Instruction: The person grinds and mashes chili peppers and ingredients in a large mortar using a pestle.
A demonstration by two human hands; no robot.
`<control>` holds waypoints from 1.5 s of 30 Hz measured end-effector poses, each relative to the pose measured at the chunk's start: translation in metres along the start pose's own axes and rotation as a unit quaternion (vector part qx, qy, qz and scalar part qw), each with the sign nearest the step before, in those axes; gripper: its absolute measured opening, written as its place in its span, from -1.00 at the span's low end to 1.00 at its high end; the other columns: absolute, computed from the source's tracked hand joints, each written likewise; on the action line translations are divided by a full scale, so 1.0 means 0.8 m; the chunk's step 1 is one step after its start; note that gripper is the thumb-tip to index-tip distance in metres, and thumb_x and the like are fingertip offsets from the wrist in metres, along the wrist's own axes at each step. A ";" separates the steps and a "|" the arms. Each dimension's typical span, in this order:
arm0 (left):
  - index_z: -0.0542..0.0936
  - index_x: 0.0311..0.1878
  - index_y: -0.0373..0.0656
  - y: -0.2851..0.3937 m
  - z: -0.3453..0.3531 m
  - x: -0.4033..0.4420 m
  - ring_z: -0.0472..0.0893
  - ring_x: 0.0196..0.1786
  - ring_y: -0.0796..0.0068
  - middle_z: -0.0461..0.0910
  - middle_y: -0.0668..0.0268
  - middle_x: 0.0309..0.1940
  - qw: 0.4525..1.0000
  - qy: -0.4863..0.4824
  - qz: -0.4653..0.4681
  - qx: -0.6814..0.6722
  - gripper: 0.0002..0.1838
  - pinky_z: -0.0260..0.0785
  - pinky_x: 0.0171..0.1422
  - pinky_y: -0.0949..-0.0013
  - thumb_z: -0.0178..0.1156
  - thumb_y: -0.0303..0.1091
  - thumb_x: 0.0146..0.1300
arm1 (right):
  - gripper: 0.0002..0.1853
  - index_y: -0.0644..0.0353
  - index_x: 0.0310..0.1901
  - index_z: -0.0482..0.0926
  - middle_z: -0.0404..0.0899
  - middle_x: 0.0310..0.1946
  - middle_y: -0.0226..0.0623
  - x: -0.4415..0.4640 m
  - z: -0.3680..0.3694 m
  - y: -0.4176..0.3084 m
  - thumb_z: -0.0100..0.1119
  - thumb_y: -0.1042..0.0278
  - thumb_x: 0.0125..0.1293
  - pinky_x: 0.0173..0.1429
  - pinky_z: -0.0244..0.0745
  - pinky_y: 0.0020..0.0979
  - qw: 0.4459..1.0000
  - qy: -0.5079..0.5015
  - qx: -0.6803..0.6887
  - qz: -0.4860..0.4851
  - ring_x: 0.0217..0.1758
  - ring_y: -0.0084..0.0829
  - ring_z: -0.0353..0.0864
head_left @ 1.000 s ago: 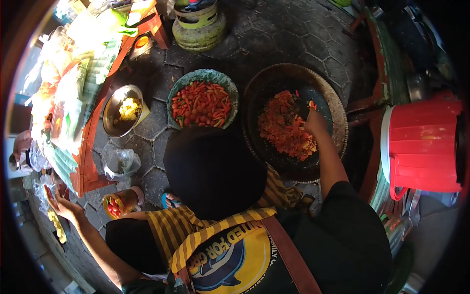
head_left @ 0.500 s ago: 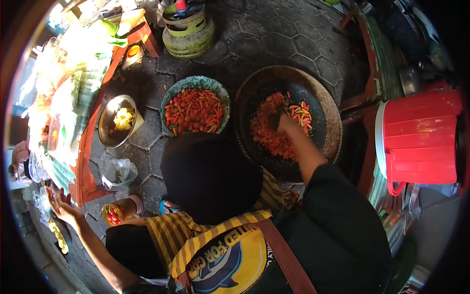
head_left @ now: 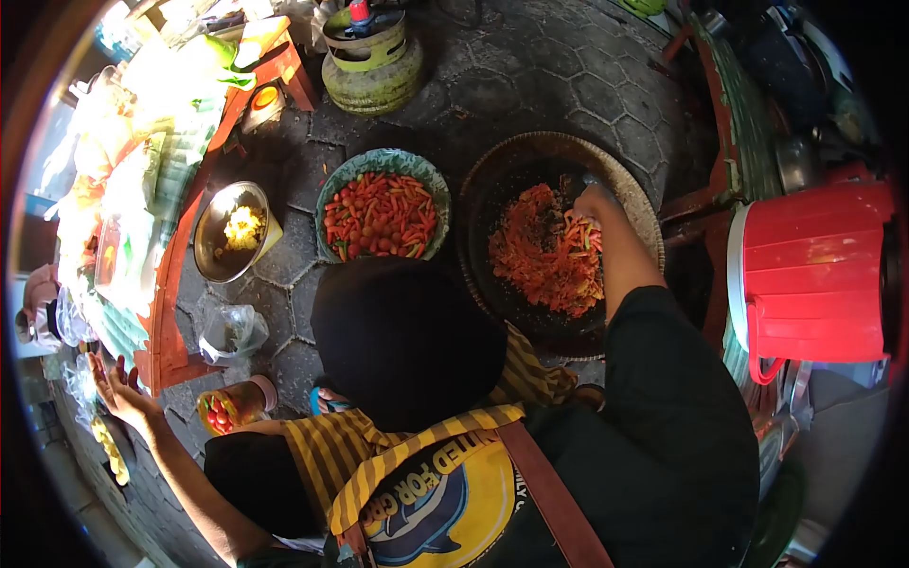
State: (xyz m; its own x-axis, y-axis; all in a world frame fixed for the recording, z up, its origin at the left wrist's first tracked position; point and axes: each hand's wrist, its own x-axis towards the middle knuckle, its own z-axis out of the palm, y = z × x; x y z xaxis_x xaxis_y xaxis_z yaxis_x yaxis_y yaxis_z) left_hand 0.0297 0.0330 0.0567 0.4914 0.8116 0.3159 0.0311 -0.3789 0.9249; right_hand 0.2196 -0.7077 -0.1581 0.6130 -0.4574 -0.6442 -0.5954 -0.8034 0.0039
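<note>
My right hand (head_left: 595,201) is closed round a dark pestle (head_left: 591,179), partly hidden by the fingers, over the right side of a wide dark mortar (head_left: 530,331). Crushed red chili paste (head_left: 540,251) covers the mortar's middle, with whole red and yellowish chilies (head_left: 582,229) just below the hand. To the left of the mortar, a green bowl (head_left: 438,185) holds red chilies and small round red fruits. Far off at the left edge, my left hand (head_left: 125,393) is raised palm up with its fingers spread, holding nothing.
A metal bowl (head_left: 204,248) with yellow food, a clear plastic bag (head_left: 233,333) and a jar of red fruits (head_left: 237,402) stand on the left. A green gas cylinder (head_left: 374,80) is at the top. Benches flank both sides; a red cooler (head_left: 814,275) is at the right.
The right hand went from the mortar's right side to the paste in the middle, then back right and up. Whole chilies have shown beside the paste since half a second ago. The left hand stayed spread.
</note>
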 end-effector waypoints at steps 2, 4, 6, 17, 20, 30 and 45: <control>0.31 0.30 0.03 0.001 0.001 -0.003 0.49 0.09 0.40 0.36 0.34 0.24 1.000 0.004 -0.009 0.007 -0.51 0.28 0.06 0.36 -0.11 -0.44 0.27 | -0.73 0.37 -0.47 0.59 0.62 -0.46 -0.04 0.010 0.033 -0.005 0.33 0.28 0.00 -0.35 0.50 -0.27 0.998 0.048 0.001 -0.036 -0.44 -0.22 0.63; 0.32 0.30 0.03 0.003 0.000 -0.004 0.49 0.07 0.41 0.35 0.35 0.25 1.000 -0.004 -0.012 0.018 -0.51 0.28 0.06 0.38 -0.10 -0.44 0.28 | -0.75 0.39 -0.43 0.61 0.63 -0.42 0.00 0.011 0.084 0.004 0.30 0.32 0.01 -0.26 0.53 -0.26 0.994 0.088 0.005 -0.064 -0.36 -0.19 0.66; 0.31 0.30 0.04 0.012 0.008 -0.007 0.49 0.08 0.41 0.34 0.35 0.25 1.000 -0.004 -0.010 0.010 -0.51 0.29 0.05 0.38 -0.10 -0.43 0.28 | -0.72 0.40 -0.29 0.60 0.63 -0.27 0.03 0.003 0.113 0.013 0.28 0.37 -0.02 -0.10 0.52 -0.26 0.984 0.081 -0.092 -0.131 -0.16 -0.17 0.65; 0.31 0.30 0.02 -0.001 0.005 -0.004 0.51 0.04 0.41 0.32 0.34 0.27 0.999 -0.007 -0.010 0.038 -0.51 0.30 -0.02 0.40 -0.10 -0.40 0.27 | -0.24 0.39 0.18 0.28 0.58 -0.17 0.03 -0.096 0.040 0.039 0.39 0.40 -0.11 -0.07 0.51 -0.21 0.993 0.041 0.093 -0.066 -0.10 -0.16 0.62; 0.34 0.29 0.00 -0.011 -0.005 0.006 0.51 0.01 0.45 0.46 0.37 0.12 0.999 0.017 -0.032 0.012 -0.53 0.29 -0.03 0.40 -0.11 -0.39 0.28 | -0.28 0.39 0.12 0.32 0.59 -0.18 0.03 -0.098 0.064 0.038 0.41 0.36 -0.11 -0.10 0.52 -0.21 0.985 0.143 0.081 -0.057 -0.11 -0.14 0.62; 0.31 0.31 0.05 0.007 0.028 -0.004 0.50 0.08 0.38 0.26 0.31 0.32 0.999 -0.030 0.000 0.016 -0.49 0.29 0.01 0.37 -0.10 -0.41 0.26 | -0.61 0.37 -0.03 0.41 0.60 -0.17 0.03 -0.054 0.014 0.013 0.13 0.56 0.03 -0.15 0.53 -0.14 0.991 -0.128 -0.014 -0.046 -0.16 -0.04 0.64; 0.31 0.31 0.06 0.002 0.020 -0.004 0.49 0.08 0.41 0.26 0.38 0.31 0.999 -0.030 -0.024 0.003 -0.48 0.26 0.04 0.37 -0.10 -0.39 0.24 | -0.83 0.43 -0.37 0.49 0.57 -0.42 -0.04 -0.073 0.034 0.024 0.20 0.60 -0.05 -0.39 0.40 -0.19 0.993 -0.116 0.031 -0.021 -0.37 -0.14 0.60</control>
State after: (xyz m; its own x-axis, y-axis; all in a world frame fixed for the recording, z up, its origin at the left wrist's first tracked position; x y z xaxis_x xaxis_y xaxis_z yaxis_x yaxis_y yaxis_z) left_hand 0.0418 0.0225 0.0534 0.5404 0.8012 0.2570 0.0609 -0.3419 0.9378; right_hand 0.1581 -0.6855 -0.1414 0.5057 -0.3190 -0.8016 -0.6078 -0.7911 -0.0686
